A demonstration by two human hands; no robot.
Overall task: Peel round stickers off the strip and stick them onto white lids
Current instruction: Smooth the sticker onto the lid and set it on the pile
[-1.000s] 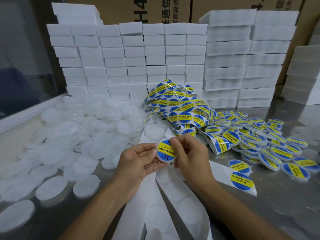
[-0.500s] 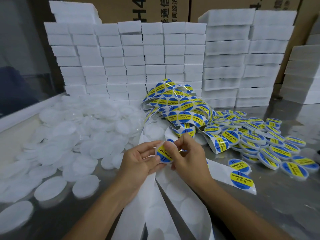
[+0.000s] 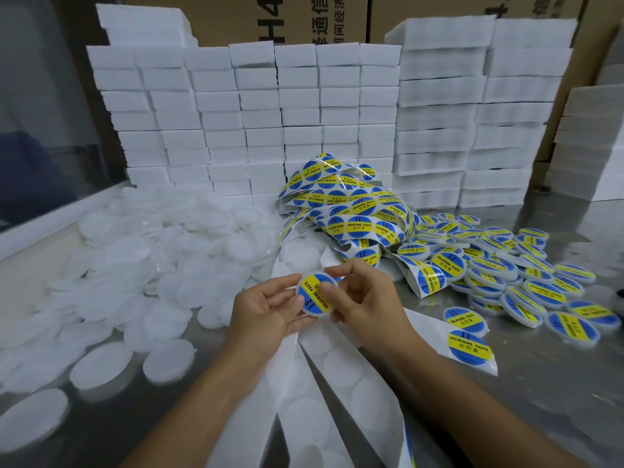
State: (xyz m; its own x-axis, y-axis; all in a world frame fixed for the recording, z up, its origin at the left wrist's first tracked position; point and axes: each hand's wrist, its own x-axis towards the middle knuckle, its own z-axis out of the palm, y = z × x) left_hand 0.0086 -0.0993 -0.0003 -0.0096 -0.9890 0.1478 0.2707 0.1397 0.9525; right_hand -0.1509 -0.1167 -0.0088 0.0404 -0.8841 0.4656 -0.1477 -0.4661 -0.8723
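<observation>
A white lid with a blue and yellow round sticker (image 3: 315, 293) on it is held above the table between both hands. My left hand (image 3: 266, 315) grips its left edge. My right hand (image 3: 368, 298) holds the right edge, with the thumb pressing on the sticker face. A tangled strip of stickers (image 3: 347, 211) is heaped behind the hands. Its end with one sticker (image 3: 467, 346) lies flat to the right. Bare white lids (image 3: 141, 265) are piled at the left. Stickered lids (image 3: 513, 275) are piled at the right.
Empty white backing strips (image 3: 324, 400) trail toward me under my wrists. Stacks of white foam blocks (image 3: 256, 119) wall off the back, with cardboard boxes (image 3: 439, 8) behind them. The table is shiny metal (image 3: 557, 400).
The lid with its sticker has been turned in my hands, so the yellow band now runs more steeply. My right thumb has slid across the sticker face. Both hands stay in place.
</observation>
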